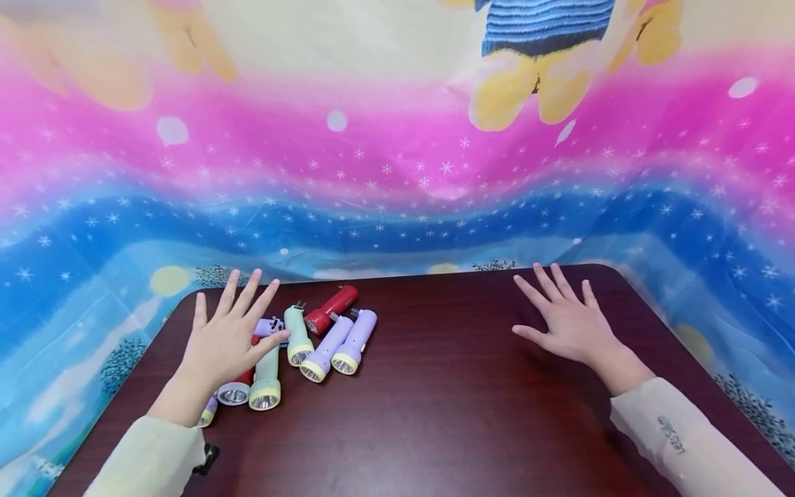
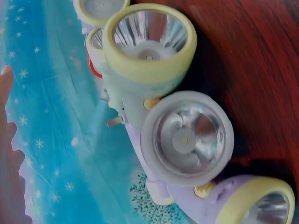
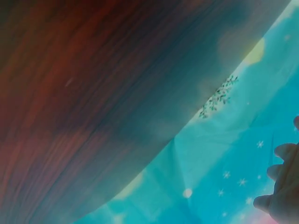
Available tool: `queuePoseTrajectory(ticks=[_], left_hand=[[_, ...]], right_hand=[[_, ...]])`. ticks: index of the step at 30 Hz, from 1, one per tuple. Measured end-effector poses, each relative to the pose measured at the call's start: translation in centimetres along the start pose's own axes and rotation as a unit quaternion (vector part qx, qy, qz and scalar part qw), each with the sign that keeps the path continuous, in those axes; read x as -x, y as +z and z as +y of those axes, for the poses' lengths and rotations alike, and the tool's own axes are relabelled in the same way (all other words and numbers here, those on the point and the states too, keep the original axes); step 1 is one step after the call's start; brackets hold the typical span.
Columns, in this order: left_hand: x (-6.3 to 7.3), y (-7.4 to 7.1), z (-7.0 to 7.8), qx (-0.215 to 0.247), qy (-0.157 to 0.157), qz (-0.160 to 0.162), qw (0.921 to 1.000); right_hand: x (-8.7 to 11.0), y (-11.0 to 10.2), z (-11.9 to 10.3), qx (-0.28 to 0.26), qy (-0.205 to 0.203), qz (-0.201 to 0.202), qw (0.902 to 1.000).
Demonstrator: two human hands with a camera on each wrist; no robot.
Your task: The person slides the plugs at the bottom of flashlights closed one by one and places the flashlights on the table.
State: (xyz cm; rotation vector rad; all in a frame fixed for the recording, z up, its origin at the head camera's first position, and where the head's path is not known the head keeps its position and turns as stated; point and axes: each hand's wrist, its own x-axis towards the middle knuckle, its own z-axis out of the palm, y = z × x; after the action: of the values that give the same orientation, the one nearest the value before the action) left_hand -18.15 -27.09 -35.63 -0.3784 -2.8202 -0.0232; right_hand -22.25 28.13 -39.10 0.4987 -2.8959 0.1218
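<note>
My left hand (image 1: 225, 343) is spread with straight fingers above a group of flashlights on the left of the table, holding nothing. Partly hidden beneath it lie a red flashlight (image 1: 234, 392), a green flashlight (image 1: 266, 388) and some purple ones. Just right of its thumb are another green flashlight (image 1: 299, 336), a red flashlight (image 1: 333, 309) and two purple flashlights (image 1: 326, 347) with prongs at their tail ends. In the left wrist view, a yellow-rimmed flashlight head (image 2: 149, 42) faces the camera. My right hand (image 1: 570, 323), fingers spread, hovers over the right side, holding nothing.
The dark wooden table (image 1: 435, 414) has rounded far corners. A patterned curtain (image 1: 397, 172) with snowflakes hangs behind it and along both sides. A small black object (image 1: 207, 459) shows by the left cuff.
</note>
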Motion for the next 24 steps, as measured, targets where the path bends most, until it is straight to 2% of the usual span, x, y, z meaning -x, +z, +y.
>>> queuePoseTrajectory(ticks=[10, 24], left_hand=[[-0.5, 0.7, 1.2, 0.013, 0.030, 0.005, 0.9994], [-1.2, 2.1, 2.5, 0.028, 0.050, -0.006, 0.9983]], right_hand=[[-1.8, 1.3, -2.2, -0.010, -0.013, -0.027, 0.9995], [-4.4, 2.3, -6.3, -0.024, -0.060, -0.041, 0.9971]])
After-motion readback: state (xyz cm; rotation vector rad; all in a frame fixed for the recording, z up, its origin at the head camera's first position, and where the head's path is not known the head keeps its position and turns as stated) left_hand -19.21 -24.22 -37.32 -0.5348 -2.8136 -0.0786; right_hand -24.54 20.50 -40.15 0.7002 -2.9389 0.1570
